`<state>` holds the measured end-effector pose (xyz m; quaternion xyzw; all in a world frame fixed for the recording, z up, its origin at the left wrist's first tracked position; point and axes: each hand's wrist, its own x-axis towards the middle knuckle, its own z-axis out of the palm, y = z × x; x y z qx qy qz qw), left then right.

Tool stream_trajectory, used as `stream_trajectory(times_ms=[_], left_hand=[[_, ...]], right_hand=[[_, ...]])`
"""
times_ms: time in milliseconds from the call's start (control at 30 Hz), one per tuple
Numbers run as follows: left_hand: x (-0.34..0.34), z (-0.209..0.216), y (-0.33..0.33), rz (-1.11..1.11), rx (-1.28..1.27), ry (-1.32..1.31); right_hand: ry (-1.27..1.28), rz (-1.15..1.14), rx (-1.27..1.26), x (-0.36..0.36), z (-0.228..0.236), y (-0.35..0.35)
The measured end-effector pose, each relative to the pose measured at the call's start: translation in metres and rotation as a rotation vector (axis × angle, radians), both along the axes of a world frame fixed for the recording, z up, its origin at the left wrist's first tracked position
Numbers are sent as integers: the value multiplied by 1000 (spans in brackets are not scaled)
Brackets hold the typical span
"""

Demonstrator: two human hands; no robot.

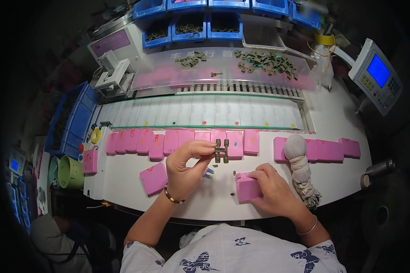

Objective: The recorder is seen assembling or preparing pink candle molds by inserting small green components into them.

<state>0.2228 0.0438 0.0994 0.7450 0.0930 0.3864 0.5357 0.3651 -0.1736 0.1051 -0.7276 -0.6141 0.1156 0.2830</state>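
Between the thumb and fingers of my left hand (189,167) is a dark green H-shaped piece (222,151), held up over the white table. My right hand (275,191) grips a pink block (247,189) near the table's front, its fingers on the block's right side. Another pink block (153,179) lies flat to the left of my left hand. A small blue-tipped thing (209,173) shows just beside that hand, partly hidden. Small dark green scraps (234,173) lie on the table between my hands.
Pink blocks line the back of the table (209,200), including a row (146,142). At right lies a tied white cloth bundle (298,168). Behind are a translucent tray (159,75) with dark green pieces and blue bins (189,29). A control panel (378,75) stands far right.
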Motion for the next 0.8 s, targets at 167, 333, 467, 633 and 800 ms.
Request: stream_trajectory(times_ms=[167,333,467,633,800], left_hand=[[-1,-2,2,37,164,-115],[2,0,-1,65,124,-143],[-3,6,2,21,-5,-14],[-19,7,42,1,-567,185],[-86,22,194,319,-628,-212]], right_hand=[[103,-74,18,3,1,0],[301,-72,-12,8,-1,6],[417,-146,-46,5,-1,8],[465,-170,162,5,-4,8],[270,-88,226,4,-4,6]])
